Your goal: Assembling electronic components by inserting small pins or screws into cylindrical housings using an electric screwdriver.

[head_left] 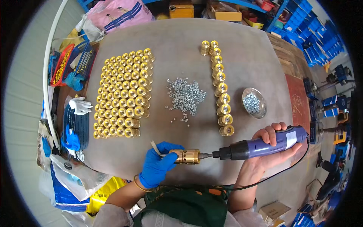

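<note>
My left hand (159,163), in a blue glove, is closed round a brass cylindrical fitting (189,156) with holes in its side. A thin pale stick (154,146) pokes up from between its gloved fingers. My bare right hand (270,145) grips a purple electric screwdriver (261,146), held level and pointing left. Its metal bit (206,155) reaches into the right end of the fitting. How deep the bit sits inside is hidden. Beyond my hands, a loose pile of small silver nuts (186,95) lies on the grey table (170,41).
Upright brass fittings stand in a block (123,90) at left and a single column (219,78) right of the nuts. A metal bowl (254,103) of nuts sits farther right. Baskets (84,56) and a white glove (80,106) border the left edge. The screwdriver's black cord (287,168) loops below my right arm.
</note>
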`<move>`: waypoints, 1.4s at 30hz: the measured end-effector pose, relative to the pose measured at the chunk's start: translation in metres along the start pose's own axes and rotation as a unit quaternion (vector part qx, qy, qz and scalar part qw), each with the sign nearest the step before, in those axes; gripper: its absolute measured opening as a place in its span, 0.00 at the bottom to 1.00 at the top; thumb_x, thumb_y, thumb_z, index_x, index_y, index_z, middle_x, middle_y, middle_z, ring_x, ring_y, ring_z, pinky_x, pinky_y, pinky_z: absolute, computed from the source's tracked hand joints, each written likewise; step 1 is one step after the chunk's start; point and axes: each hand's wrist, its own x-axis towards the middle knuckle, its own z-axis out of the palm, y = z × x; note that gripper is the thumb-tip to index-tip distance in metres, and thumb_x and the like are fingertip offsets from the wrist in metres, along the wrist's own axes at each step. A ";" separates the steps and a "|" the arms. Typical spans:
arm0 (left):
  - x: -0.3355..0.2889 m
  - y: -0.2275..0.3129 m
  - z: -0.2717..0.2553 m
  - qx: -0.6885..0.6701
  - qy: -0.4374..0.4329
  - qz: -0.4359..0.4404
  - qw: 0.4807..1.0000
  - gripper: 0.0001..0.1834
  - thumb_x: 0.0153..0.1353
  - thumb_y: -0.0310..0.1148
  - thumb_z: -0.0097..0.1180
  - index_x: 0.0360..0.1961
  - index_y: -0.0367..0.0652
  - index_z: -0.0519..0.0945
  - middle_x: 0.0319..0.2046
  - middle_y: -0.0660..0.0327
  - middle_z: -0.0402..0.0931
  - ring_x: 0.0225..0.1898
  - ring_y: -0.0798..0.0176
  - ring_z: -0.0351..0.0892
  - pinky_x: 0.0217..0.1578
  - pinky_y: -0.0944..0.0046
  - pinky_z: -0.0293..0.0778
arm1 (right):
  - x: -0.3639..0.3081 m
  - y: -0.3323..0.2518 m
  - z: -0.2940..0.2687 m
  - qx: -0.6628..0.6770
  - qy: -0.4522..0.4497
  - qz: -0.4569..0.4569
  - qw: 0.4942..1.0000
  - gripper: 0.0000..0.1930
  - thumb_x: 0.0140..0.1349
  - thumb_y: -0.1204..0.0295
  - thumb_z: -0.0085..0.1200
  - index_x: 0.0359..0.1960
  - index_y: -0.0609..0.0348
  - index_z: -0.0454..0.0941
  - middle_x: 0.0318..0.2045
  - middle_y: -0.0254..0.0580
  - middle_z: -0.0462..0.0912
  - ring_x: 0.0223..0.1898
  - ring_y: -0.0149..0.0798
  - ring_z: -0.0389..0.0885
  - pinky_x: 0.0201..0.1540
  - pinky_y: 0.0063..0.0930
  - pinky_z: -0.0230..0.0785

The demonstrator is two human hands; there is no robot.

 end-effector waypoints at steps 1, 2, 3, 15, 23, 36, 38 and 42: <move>0.000 -0.001 0.001 -0.001 -0.002 -0.002 1.000 0.13 0.54 0.35 0.55 0.38 0.39 0.75 0.25 0.67 0.73 0.22 0.79 0.65 0.22 0.79 0.63 | 0.000 0.000 0.000 0.001 0.002 0.004 1.000 0.31 0.51 0.41 0.47 0.37 0.62 0.66 0.29 0.43 0.73 0.16 0.28 0.65 0.19 0.21 0.60; 0.001 -0.001 0.001 -0.003 -0.004 -0.003 1.000 0.13 0.54 0.35 0.55 0.38 0.39 0.75 0.25 0.67 0.72 0.22 0.79 0.65 0.22 0.79 0.63 | 0.000 -0.001 0.000 0.002 0.004 0.007 1.000 0.31 0.51 0.42 0.47 0.37 0.62 0.66 0.28 0.42 0.73 0.16 0.28 0.65 0.19 0.21 0.60; 0.000 -0.002 0.002 -0.003 -0.004 -0.003 1.000 0.13 0.54 0.35 0.55 0.38 0.39 0.75 0.25 0.67 0.72 0.22 0.79 0.65 0.22 0.79 0.63 | 0.000 0.000 -0.001 0.001 0.004 0.007 1.000 0.31 0.51 0.42 0.47 0.37 0.62 0.66 0.28 0.42 0.73 0.16 0.28 0.65 0.19 0.21 0.60; 0.000 0.003 0.010 0.016 0.012 0.023 1.000 0.12 0.57 0.37 0.52 0.37 0.39 0.74 0.28 0.64 0.73 0.27 0.77 0.69 0.23 0.78 0.66 | 0.007 0.002 -0.006 -0.004 -0.034 0.002 0.999 0.31 0.52 0.41 0.46 0.36 0.62 0.66 0.27 0.40 0.72 0.16 0.29 0.66 0.19 0.22 0.60; 0.017 0.002 0.016 0.117 0.045 0.142 0.982 0.13 0.54 0.36 0.50 0.37 0.39 0.72 0.30 0.62 0.73 0.26 0.73 0.69 0.23 0.75 0.67 | 0.018 0.004 -0.018 -0.001 -0.040 -0.006 0.999 0.31 0.52 0.42 0.47 0.38 0.63 0.67 0.31 0.42 0.74 0.16 0.29 0.66 0.20 0.22 0.61; 0.269 0.093 0.046 0.437 -0.005 0.342 0.832 0.51 0.43 0.28 0.62 0.64 0.47 0.42 0.26 0.60 0.71 0.27 0.64 0.72 0.29 0.64 0.69 | 0.031 -0.035 -0.012 -0.087 -0.007 -0.119 0.989 0.28 0.55 0.46 0.45 0.43 0.61 0.66 0.36 0.43 0.75 0.16 0.28 0.65 0.18 0.20 0.60; 0.290 0.093 0.060 0.485 0.011 0.312 0.817 0.50 0.43 0.31 0.60 0.64 0.48 0.43 0.25 0.56 0.71 0.26 0.59 0.72 0.30 0.62 0.70 | 0.032 -0.036 -0.017 -0.090 0.008 -0.114 0.989 0.28 0.56 0.46 0.44 0.43 0.61 0.66 0.35 0.43 0.75 0.15 0.29 0.64 0.18 0.21 0.59; 0.315 0.087 0.069 0.512 0.013 0.354 0.782 0.47 0.43 0.30 0.59 0.64 0.48 0.45 0.25 0.54 0.71 0.26 0.56 0.72 0.32 0.60 0.70 | 0.035 -0.042 -0.022 -0.101 0.023 -0.126 0.987 0.28 0.56 0.46 0.44 0.42 0.61 0.65 0.35 0.44 0.74 0.15 0.30 0.64 0.18 0.21 0.59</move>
